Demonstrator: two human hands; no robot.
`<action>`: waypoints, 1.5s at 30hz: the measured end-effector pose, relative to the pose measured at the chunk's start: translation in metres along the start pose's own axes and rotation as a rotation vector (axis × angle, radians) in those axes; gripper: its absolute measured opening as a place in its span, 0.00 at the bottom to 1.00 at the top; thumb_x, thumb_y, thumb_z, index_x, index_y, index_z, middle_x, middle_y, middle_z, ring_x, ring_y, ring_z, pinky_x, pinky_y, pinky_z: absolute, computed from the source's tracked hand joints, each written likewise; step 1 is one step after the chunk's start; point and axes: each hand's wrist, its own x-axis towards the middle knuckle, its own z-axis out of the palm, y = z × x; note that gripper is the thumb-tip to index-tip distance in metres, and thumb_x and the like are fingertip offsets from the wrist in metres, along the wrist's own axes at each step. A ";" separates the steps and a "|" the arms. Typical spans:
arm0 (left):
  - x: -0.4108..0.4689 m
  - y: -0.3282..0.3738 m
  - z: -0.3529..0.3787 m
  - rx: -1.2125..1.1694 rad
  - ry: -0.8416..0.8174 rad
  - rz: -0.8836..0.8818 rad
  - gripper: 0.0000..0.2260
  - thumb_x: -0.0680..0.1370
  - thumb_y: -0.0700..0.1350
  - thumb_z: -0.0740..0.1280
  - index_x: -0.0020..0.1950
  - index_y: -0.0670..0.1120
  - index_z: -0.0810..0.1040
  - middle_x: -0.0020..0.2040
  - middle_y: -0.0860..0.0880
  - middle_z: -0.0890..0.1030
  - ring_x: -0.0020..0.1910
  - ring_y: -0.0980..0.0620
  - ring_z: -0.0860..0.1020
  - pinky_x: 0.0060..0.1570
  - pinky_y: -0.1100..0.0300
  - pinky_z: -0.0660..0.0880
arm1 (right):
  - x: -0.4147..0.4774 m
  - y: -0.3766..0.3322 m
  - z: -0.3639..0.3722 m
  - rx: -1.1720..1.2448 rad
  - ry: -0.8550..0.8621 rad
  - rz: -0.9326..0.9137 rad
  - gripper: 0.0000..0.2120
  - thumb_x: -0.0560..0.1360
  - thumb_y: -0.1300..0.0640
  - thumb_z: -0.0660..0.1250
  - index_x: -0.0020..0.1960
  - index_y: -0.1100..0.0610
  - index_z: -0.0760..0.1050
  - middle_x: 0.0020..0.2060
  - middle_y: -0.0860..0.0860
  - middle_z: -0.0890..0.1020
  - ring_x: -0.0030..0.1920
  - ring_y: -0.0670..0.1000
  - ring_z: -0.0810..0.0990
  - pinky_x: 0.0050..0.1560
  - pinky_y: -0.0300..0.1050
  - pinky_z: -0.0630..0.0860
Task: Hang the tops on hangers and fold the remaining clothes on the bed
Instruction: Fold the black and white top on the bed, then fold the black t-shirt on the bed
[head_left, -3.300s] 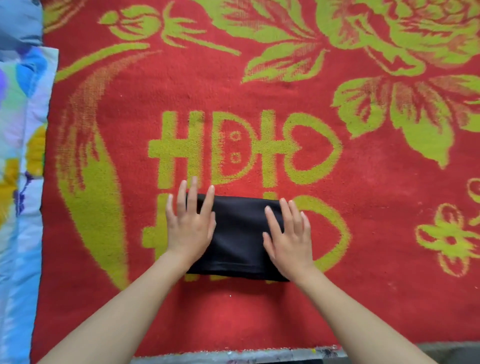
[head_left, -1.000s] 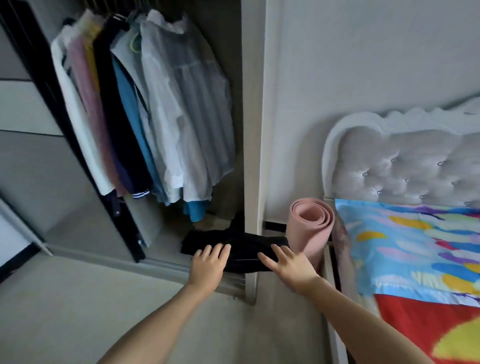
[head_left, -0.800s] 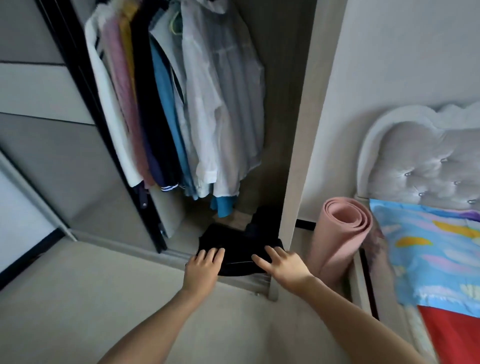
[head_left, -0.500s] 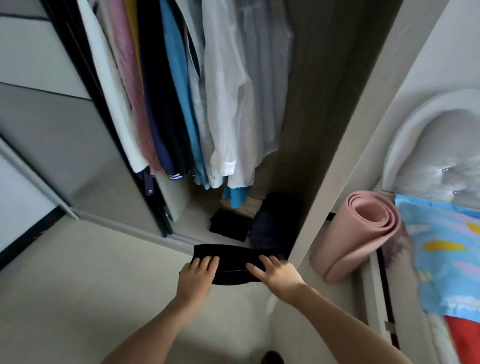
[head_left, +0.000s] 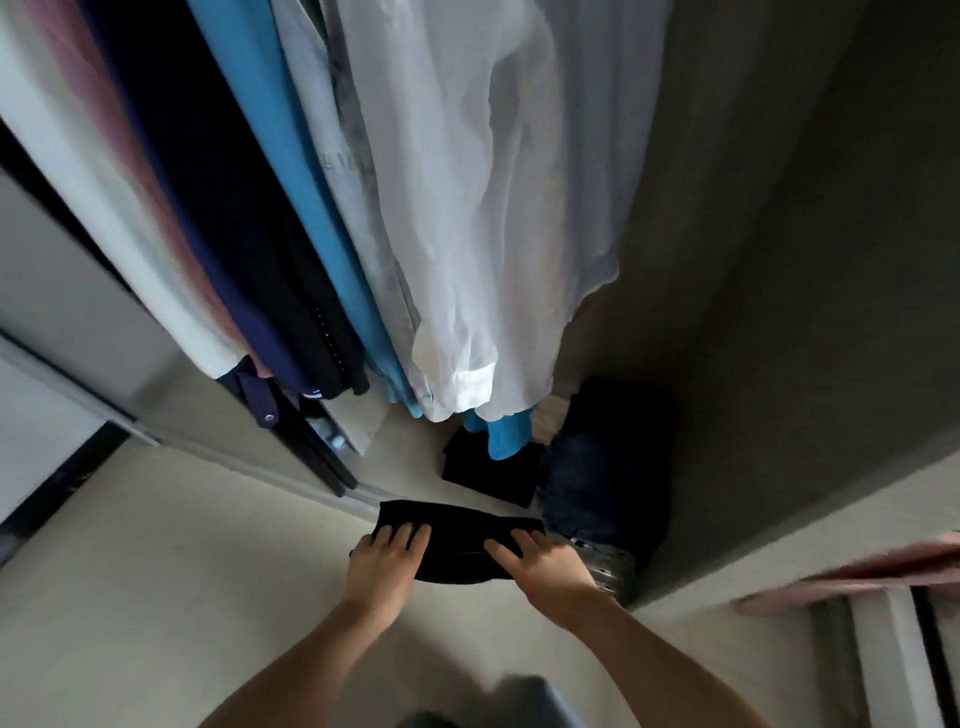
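The person is bending toward the open wardrobe (head_left: 779, 260), holding a folded black garment (head_left: 457, 540) flat at its threshold. The left hand (head_left: 387, 564) and the right hand (head_left: 545, 564) are each taking one end, fingers lying straight across the top. That two-ended hold is probably keeping the folds from dropping open. The thumbs are hidden beneath the cloth, so I judge it a pinch, not a press. It seems to be heading for the wardrobe floor, where a black folded piece (head_left: 491, 475) and a dark stack (head_left: 608, 467) are already lying at the front. Inside the wardrobe, a white shirt (head_left: 483, 208) and a blue top (head_left: 291, 182) are hanging, their hangers cut off above. I cannot tell whether the garment is touching the sill. Something pink (head_left: 857, 577), outside the wardrobe's right wall, is too blurred to identify.
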 end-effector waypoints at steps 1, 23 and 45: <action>0.012 -0.005 0.019 0.010 0.014 -0.001 0.22 0.63 0.37 0.50 0.42 0.44 0.83 0.32 0.47 0.79 0.26 0.46 0.77 0.22 0.57 0.72 | 0.017 0.008 0.013 0.004 -0.009 0.002 0.43 0.34 0.57 0.81 0.51 0.49 0.82 0.35 0.53 0.81 0.27 0.51 0.79 0.16 0.37 0.68; 0.188 -0.025 0.388 0.015 -0.414 -0.248 0.38 0.77 0.57 0.63 0.77 0.52 0.43 0.77 0.39 0.44 0.76 0.42 0.44 0.71 0.44 0.49 | 0.229 0.133 0.312 -0.001 -0.092 0.326 0.33 0.80 0.45 0.54 0.77 0.50 0.40 0.75 0.61 0.42 0.76 0.60 0.44 0.73 0.57 0.46; -0.003 -0.089 0.233 -0.251 -0.418 -0.613 0.30 0.69 0.54 0.73 0.68 0.45 0.71 0.68 0.38 0.70 0.64 0.40 0.72 0.57 0.45 0.72 | 0.207 -0.015 0.177 -0.013 -0.228 0.007 0.29 0.81 0.55 0.53 0.77 0.53 0.42 0.76 0.58 0.43 0.76 0.57 0.43 0.74 0.53 0.48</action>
